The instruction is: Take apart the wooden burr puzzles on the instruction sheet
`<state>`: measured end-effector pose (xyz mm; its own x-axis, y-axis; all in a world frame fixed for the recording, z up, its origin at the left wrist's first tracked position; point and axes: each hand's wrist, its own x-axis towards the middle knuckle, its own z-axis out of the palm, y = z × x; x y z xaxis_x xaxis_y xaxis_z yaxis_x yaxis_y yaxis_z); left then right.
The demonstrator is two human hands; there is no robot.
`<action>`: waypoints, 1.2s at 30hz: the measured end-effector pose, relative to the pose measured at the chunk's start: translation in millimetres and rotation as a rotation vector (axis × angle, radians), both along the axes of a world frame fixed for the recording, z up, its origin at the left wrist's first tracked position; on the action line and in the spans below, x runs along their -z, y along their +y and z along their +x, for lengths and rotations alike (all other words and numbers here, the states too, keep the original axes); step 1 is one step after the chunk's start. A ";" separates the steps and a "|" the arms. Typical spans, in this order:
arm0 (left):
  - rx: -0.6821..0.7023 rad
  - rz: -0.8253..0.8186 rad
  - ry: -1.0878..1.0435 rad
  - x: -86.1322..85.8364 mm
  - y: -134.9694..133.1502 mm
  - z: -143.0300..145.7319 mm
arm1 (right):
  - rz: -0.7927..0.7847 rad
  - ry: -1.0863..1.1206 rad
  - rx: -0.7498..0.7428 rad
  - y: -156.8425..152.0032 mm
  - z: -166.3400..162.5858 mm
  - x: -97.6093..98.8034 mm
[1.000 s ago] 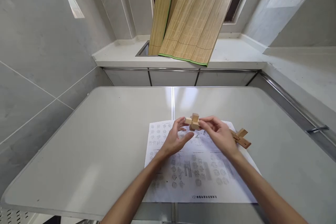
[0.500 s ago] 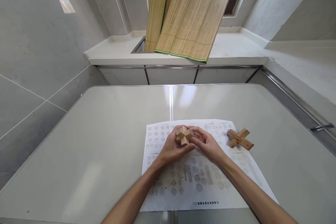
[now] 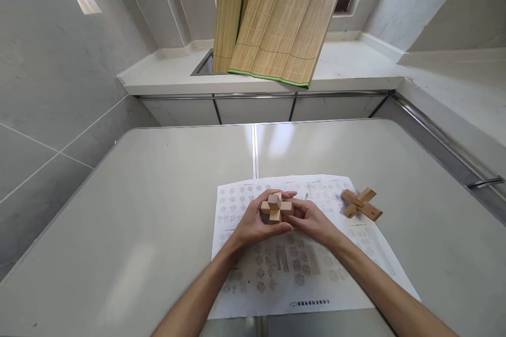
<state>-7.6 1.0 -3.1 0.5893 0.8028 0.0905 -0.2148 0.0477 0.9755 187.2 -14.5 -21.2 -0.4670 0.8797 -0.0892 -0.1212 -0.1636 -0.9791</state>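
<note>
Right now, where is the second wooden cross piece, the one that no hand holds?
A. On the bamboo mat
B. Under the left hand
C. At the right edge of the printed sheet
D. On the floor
C: the loose wooden cross lies at the right edge of the printed sheet, apart from both hands.

The burr puzzle (image 3: 275, 207) is pale, matt, smooth-sawn wood, as is the cross piece (image 3: 360, 204) to its right. The printed sheet (image 3: 316, 274) is thin white paper. The bench (image 3: 158, 210) looks smooth, semi-glossy grey. The far blind (image 3: 272, 16) is ribbed bamboo.
</note>
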 end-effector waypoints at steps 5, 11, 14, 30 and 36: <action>-0.043 0.022 0.037 -1.2 0.2 -2.5 | 0.052 0.010 0.020 -4.7 -4.9 -4.5; -0.003 -0.067 0.056 -2.4 -1.2 -3.1 | 0.128 -0.014 -0.027 -8.9 -6.8 -1.8; 0.027 -0.081 0.030 -2.4 -1.1 -3.2 | 0.096 0.013 -0.046 -7.7 -5.7 -0.7; -0.191 0.163 0.183 -2.7 -1.9 1.3 | 0.150 0.011 0.223 -9.4 -13.2 6.8; -0.162 0.159 0.140 -1.0 -1.9 0.9 | 0.116 0.015 0.234 -9.0 -12.4 7.1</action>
<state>-6.7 -0.9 -2.1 0.4702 0.8698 0.1494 -0.0693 -0.1324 0.9888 174.8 -23.5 -28.3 -0.2501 0.9679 0.0241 -0.1569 -0.0159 -0.9875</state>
